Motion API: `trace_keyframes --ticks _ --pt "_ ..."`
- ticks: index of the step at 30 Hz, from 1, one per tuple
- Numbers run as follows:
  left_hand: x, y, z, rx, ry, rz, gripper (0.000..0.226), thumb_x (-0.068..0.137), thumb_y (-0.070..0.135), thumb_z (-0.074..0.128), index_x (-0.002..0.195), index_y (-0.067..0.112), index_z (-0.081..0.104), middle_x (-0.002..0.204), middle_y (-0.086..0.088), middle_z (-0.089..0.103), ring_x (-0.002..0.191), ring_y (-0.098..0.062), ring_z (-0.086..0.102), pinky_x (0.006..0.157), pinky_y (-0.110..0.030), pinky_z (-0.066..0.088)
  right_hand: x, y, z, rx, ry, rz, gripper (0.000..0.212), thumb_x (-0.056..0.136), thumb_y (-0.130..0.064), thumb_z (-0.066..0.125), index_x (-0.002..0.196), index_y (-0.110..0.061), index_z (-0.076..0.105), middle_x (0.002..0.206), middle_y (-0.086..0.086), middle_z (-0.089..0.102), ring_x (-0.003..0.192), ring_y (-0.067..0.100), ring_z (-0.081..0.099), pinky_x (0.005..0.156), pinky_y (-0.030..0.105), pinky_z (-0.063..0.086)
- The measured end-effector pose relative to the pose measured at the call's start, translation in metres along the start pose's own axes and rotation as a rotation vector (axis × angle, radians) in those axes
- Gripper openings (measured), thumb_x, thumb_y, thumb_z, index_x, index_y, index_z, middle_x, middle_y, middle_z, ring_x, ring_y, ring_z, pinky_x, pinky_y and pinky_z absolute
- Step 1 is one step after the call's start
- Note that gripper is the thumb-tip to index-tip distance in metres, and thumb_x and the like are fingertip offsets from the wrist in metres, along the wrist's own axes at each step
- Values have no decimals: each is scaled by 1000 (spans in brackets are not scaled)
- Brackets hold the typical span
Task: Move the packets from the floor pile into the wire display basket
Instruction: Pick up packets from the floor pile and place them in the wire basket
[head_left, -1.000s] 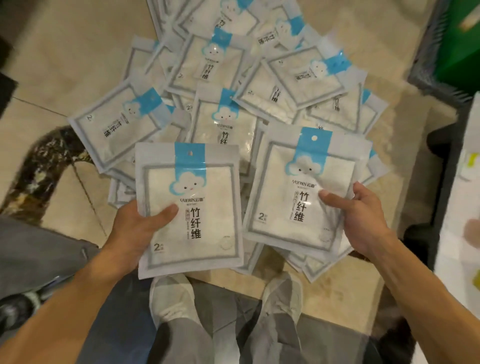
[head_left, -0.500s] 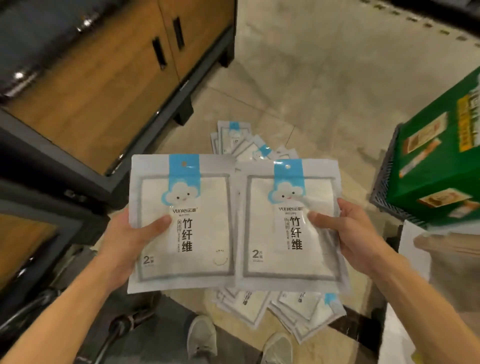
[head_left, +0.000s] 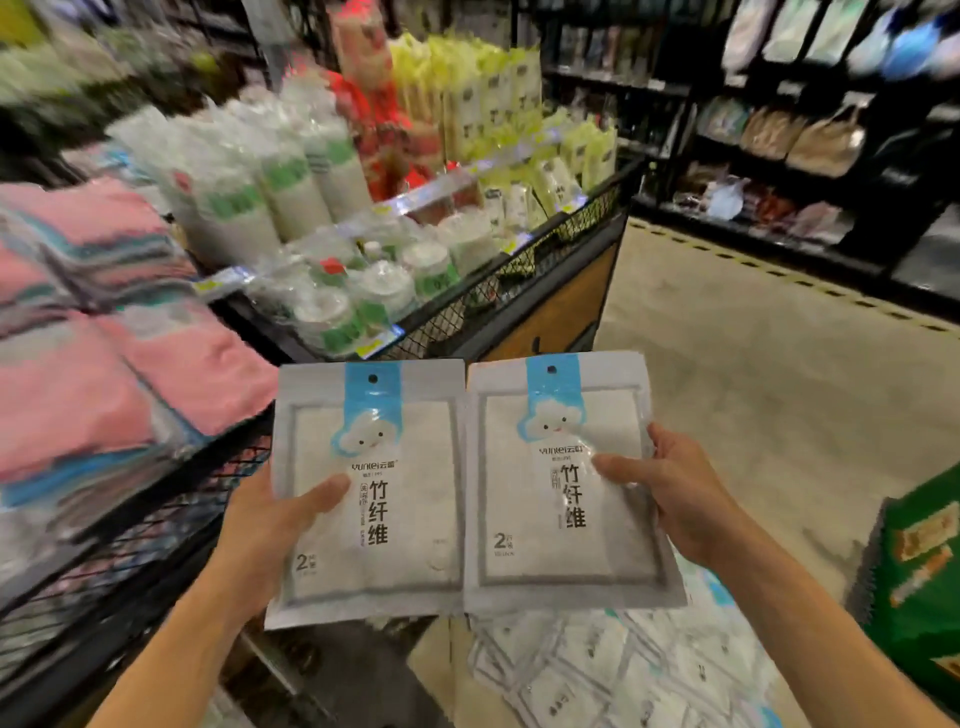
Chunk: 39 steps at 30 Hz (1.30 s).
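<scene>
I'm mid-carry: my left hand (head_left: 265, 525) pinches one bamboo-fibre cloth packet (head_left: 371, 493), my right hand (head_left: 670, 499) pinches another (head_left: 563, 483), both above the floor pile (head_left: 613, 670). Next, I'd judge, swing left over the wire display basket (head_left: 156, 525).

Pink folded towels (head_left: 67, 395) at left; green carton (head_left: 919, 577) at right on beige floor (head_left: 753, 374)

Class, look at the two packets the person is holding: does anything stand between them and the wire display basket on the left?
Nothing visible blocks the way. The left hand holds the left packet and the right hand holds the right packet, just beside the wire display basket. The basket's space nearest them holds pink packs.
</scene>
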<state>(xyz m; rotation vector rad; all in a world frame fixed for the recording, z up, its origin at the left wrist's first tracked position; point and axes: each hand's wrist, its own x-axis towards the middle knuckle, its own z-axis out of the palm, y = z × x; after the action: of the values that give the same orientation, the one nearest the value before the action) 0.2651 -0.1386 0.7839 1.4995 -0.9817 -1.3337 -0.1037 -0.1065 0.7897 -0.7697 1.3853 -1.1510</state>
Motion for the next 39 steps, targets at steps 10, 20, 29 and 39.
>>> trace_keyframes --ticks 10,20,29,39 --pt "-163 115 -106 -90 317 152 41 77 10 78 116 13 65 100 -14 78 89 -36 76 71 -49 63 -65 -132 111 -17 -348 -157 38 83 9 73 119 -4 67 104 14 79 92 31 77 74 40 65" --pt "-341 92 -137 -204 651 208 98 33 43 102 118 9 68 106 -15 77 95 -37 76 87 -53 58 -145 -148 175 -66 -768 -95 34 87 4 73 116 -11 65 102 16 79 88 34 78 62 41 65" --pt "-435 41 -193 -259 874 148 43 77 9 79 117 4 64 99 -17 77 87 -39 76 83 -59 58 -208 -100 240 -164 -918 -96 38 83 8 74 119 -4 66 106 19 77 96 40 75 93 59 57" --pt "-468 -27 -289 -367 863 49 29 89 -1 67 117 5 61 96 -15 78 84 -34 77 67 -46 60 -253 -28 325 -266 -896 -88 32 86 10 70 116 -3 68 104 15 79 93 34 77 84 48 63"
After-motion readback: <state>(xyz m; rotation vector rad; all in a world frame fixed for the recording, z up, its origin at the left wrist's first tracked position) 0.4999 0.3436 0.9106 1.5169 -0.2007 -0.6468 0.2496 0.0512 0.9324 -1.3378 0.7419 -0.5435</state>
